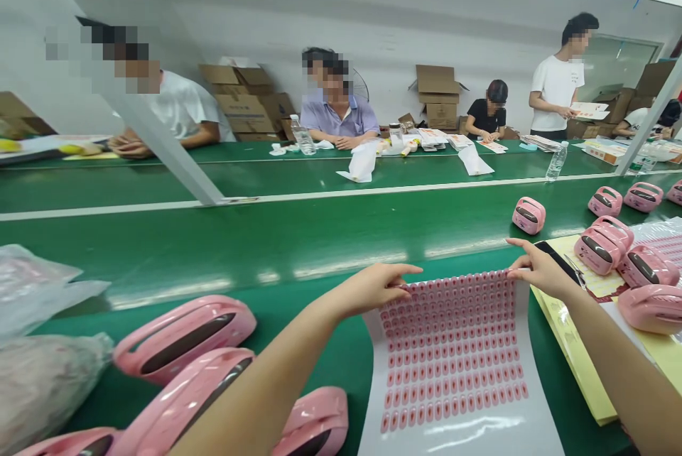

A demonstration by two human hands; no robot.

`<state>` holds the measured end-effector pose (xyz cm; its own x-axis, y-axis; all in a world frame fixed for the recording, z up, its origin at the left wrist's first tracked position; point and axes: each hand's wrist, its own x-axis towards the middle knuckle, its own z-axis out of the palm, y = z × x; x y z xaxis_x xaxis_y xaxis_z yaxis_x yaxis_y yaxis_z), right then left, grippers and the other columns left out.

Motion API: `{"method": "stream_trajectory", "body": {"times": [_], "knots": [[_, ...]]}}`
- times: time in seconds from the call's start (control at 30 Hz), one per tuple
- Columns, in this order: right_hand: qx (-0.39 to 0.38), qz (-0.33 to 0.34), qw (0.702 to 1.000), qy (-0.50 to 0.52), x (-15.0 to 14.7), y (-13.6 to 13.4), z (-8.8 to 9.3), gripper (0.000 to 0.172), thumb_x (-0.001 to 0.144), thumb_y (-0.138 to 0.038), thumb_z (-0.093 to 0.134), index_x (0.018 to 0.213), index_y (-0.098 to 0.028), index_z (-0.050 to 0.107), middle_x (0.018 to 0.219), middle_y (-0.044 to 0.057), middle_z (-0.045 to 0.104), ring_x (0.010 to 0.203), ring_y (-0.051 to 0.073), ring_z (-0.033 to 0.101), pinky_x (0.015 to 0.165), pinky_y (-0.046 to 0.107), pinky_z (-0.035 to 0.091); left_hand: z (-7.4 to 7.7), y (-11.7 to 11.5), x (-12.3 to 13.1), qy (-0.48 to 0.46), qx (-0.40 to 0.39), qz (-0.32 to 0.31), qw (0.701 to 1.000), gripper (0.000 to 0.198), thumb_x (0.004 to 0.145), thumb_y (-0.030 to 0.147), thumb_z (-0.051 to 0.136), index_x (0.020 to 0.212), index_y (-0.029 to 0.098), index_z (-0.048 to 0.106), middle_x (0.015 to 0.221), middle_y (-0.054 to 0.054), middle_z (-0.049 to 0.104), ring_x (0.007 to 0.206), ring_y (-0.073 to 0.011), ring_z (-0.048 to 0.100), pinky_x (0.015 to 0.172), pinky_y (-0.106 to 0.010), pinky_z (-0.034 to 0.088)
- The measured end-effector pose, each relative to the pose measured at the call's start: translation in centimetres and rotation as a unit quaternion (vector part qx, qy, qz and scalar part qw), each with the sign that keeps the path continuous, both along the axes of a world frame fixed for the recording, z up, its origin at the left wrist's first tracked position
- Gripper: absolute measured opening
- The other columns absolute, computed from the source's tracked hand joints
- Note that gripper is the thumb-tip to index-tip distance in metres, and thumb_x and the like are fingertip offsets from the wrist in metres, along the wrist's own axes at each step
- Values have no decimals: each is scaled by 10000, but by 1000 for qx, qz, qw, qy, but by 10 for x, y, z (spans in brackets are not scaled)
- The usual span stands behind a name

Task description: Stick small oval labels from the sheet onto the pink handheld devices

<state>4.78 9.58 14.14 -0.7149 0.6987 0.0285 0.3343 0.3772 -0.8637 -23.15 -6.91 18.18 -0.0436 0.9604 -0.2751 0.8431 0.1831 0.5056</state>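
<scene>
A white sheet of small pink oval stickers (452, 342) hangs curved in front of me, its upper edge lifted off the green bench. My left hand (379, 290) pinches the top left corner, index finger stretched out above it. At the top right corner, my right hand (540, 271) grips the same sheet between thumb and fingers, with its index finger also pointing outward. Beside my left forearm lie several pink handled devices with dark front windows, one of them a pink device (186, 339) in full view. The lower end of the sheet runs out of view.
More pink devices (602, 246) stand on the right beside yellow paper (575, 356), a dark phone (559, 257) and scissors. Plastic bags (47, 385) lie at left. Beyond the green conveyor (320, 229), several co-workers sit or stand near bottles and papers. A slanted metal post (160, 129) rises at left.
</scene>
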Motion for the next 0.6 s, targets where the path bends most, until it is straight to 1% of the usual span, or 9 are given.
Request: {"method": "stream_trajectory", "body": {"times": [0.07,0.1,0.2,0.27,0.37,0.43,0.5,0.57,0.6], "knots": [[-7,9,1000,3,-3,9,-6,601,709,-236,601,1279,-166,422,683,-25,676,756,188,642,784,315,441,-3,-2,-9,-22,-6,14,1000,697,689,388,533,1331,133,439,948,-51,739,870,-228,661,728,-265,460],[-2,9,1000,2,-5,13,-9,596,712,-239,601,1276,-163,425,662,-29,668,719,184,634,750,309,445,-5,-4,-13,-29,-7,23,999,706,687,398,528,1332,129,431,935,-49,743,862,-226,664,716,-265,467],[30,-17,999,6,-14,29,-18,575,723,-253,609,1265,-169,434,603,-54,634,633,169,603,676,291,437,-11,-4,-24,-30,10,52,998,606,705,419,498,1246,148,519,849,-36,748,817,-230,667,689,-272,471],[43,-39,998,11,-24,40,-23,561,730,-255,613,1255,-169,436,599,-61,623,628,165,600,664,285,436,-17,-1,-29,-23,32,77,996,587,715,442,489,1232,167,528,836,-31,746,815,-233,666,700,-281,469],[44,-60,997,5,-45,57,-31,544,736,-231,614,1244,-153,436,636,-52,638,681,167,620,699,286,448,-23,5,-37,-15,57,124,991,694,710,489,478,1307,136,442,928,-77,742,909,-253,660,787,-308,465],[40,-77,996,-7,-59,66,-40,515,738,-202,611,1225,-152,452,677,-36,660,741,169,635,745,292,452,-24,2,-42,-8,60,152,987,804,669,513,512,1357,121,372,1076,-131,703,1049,-279,618,866,-336,445],[34,-99,994,-23,-69,72,-50,494,733,-179,613,1206,-151,472,719,-14,681,804,180,645,790,307,451,-20,-14,-45,4,54,172,984,879,611,530,570,1372,143,361,1260,-168,591,1189,-311,522,941,-379,405],[28,-123,991,-39,-75,76,-60,512,729,-169,616,1218,-150,465,777,16,697,866,200,651,822,331,451,-16,-43,-46,17,45,188,981,875,584,551,603,1346,161,422,1356,-178,491,1247,-344,453,988,-428,363],[25,-135,989,-45,-76,77,-64,537,728,-168,618,1238,-146,448,824,39,703,904,215,650,835,347,451,-16,-63,-46,21,39,195,980,841,601,567,596,1327,166,456,1363,-173,483,1240,-354,458,996,-448,355]]}}
